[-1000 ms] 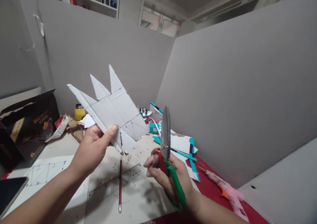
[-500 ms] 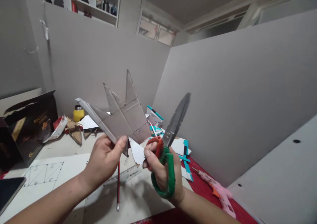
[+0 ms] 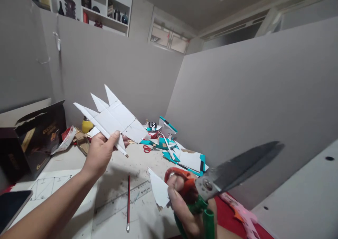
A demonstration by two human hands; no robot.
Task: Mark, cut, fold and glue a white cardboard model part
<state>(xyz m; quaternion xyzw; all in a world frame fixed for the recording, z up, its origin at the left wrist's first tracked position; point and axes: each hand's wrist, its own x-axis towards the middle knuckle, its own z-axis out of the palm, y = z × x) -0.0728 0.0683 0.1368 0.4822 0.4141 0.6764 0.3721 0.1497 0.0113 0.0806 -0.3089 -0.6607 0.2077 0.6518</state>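
My left hand (image 3: 101, 151) grips a white cardboard cutout (image 3: 113, 117) by its lower edge, raised above the table. Pointed triangular flaps stand along its far side, and fold lines cross its face. In my right hand (image 3: 182, 196) are large scissors (image 3: 207, 184) with one orange-red and one green handle. Their blades lie closed together, aimed up and to the right. The same hand pinches a small white triangular cardboard scrap (image 3: 159, 189) between thumb and fingers. A red-black pencil (image 3: 128, 203) and a clear ruler (image 3: 124, 200) lie on the table below, between the hands.
Teal-edged cardboard scraps (image 3: 190, 159) and small red scissors (image 3: 148, 149) lie toward the back. A pink glue gun (image 3: 241, 214) rests on red cloth at right. At left are a dark box (image 3: 39, 140), a phone (image 3: 14, 209) and a sheet with a drawn pattern (image 3: 51, 186). Grey partitions (image 3: 118, 63) stand behind.
The hands have moved apart. My left hand has shifted left with the cutout, now turned to show its white face; my right hand has come lower and nearer with scissors and scrap.
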